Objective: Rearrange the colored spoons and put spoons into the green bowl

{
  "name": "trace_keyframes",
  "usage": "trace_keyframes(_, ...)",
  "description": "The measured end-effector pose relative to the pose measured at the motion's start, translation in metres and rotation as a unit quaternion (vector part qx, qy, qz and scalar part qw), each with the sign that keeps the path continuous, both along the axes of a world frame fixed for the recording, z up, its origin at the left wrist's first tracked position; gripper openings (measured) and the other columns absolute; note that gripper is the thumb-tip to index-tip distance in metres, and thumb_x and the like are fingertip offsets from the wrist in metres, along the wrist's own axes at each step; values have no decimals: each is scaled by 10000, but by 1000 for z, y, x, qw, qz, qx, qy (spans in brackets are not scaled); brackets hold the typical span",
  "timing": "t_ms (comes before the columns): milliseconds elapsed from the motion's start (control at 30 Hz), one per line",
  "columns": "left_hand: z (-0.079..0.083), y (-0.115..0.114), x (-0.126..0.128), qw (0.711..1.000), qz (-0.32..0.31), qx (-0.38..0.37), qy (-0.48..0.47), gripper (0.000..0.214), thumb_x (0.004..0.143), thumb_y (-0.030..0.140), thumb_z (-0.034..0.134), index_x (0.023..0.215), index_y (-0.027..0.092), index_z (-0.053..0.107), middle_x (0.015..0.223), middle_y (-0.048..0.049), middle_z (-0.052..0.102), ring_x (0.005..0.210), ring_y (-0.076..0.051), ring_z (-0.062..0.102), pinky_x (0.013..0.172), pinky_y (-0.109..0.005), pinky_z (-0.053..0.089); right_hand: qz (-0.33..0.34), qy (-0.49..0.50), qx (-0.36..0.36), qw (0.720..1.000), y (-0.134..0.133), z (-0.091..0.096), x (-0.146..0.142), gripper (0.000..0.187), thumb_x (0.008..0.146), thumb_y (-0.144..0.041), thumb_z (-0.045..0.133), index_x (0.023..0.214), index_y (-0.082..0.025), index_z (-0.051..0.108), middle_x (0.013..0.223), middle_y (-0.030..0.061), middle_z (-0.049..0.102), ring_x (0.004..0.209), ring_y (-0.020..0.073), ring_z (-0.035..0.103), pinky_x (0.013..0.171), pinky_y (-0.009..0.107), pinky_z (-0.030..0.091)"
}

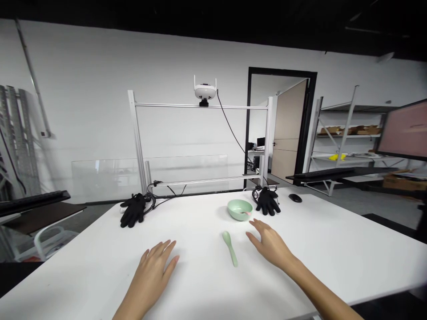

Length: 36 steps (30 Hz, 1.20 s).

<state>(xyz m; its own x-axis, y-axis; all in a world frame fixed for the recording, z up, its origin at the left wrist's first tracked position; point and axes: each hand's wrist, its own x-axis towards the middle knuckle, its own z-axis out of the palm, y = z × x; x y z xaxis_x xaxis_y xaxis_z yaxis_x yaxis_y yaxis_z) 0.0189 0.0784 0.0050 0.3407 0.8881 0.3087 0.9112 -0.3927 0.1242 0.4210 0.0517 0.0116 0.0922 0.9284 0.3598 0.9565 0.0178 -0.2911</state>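
Nearest, the left hand [151, 275] lies palm down on the white bench [83, 275], its fingers spread apart and holding nothing. The right hand [271, 244] reaches forward, also empty, with its fingers apart and their tips just short of the bowl.

Between the 2 hands lies a pale green spoon [230, 248], flat on the bench and closer to the right hand. Its long axis runs away from the person and tilts slightly left, with the wide scoop at the far end and the tapered handle toward the person. Beyond it sits a round pale green bowl [239, 209] with a small pink item inside. A black glove [133, 210] lies to the left and another black glove [267, 201] just right of the bowl, both with cables attached. Past that glove is a black computer mouse [295, 198]. Farther back stands an aluminium frame [200, 106] carrying a white camera [204, 92].
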Motion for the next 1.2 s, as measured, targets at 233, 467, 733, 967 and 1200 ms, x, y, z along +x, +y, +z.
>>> trace_keyframes(233, 1, -2, 2, 1000, -5, 2, -11, 589, 1030, 520, 329, 1497, 229, 539, 1548, -80, 544, 1455, -328, 458, 1196, -577, 345, 9, 12, -1, 1000, -9, -24, -5, 648, 993, -530, 385, 1461, -120, 566, 1555, 159, 498, 1453, 322, 443, 1171, 465, 401)
trace_keyframes(467, -2, 0, -1, 1000, -8, 12, -13, 569, 1028, 522, 351, 1488, 254, 550, 1535, -71, 560, 1444, -331, 475, 1187, -581, 364, 15, 11, 15, 1000, 3, -12, -3, 612, 994, -521, 400, 1403, -119, 614, 1444, 164, 607, 1339, 317, 554, 1105, 427, 441)
trace_keyframes(733, -4, 0, -1, 1000, -8, 6, -14, 564, 1031, 512, 345, 1485, 252, 555, 1538, -67, 556, 1454, -321, 463, 1198, -569, 356, -57, -79, -29, 995, 87, 44, 15, 472, 982, -432, 452, 1171, -101, 730, 1170, 203, 724, 1150, 309, 643, 919, 346, 470)
trace_keyframes(967, -6, -2, -3, 1000, -3, -5, -12, 563, 1031, 512, 351, 1491, 253, 550, 1538, -61, 556, 1460, -318, 455, 1201, -570, 358, -97, -69, -141, 983, 151, 52, 27, 351, 882, -361, 602, 1022, -80, 760, 1085, 235, 743, 1018, 292, 713, 801, 312, 500)
trace_keyframes(1200, -8, -3, -8, 1000, 4, -7, -11, 553, 1033, 498, 349, 1483, 255, 560, 1527, -63, 567, 1448, -321, 472, 1192, -576, 372, -112, -46, -217, 969, 183, 37, 34, 208, 718, -256, 733, 834, -87, 768, 822, 182, 754, 841, 273, 742, 726, 311, 515)
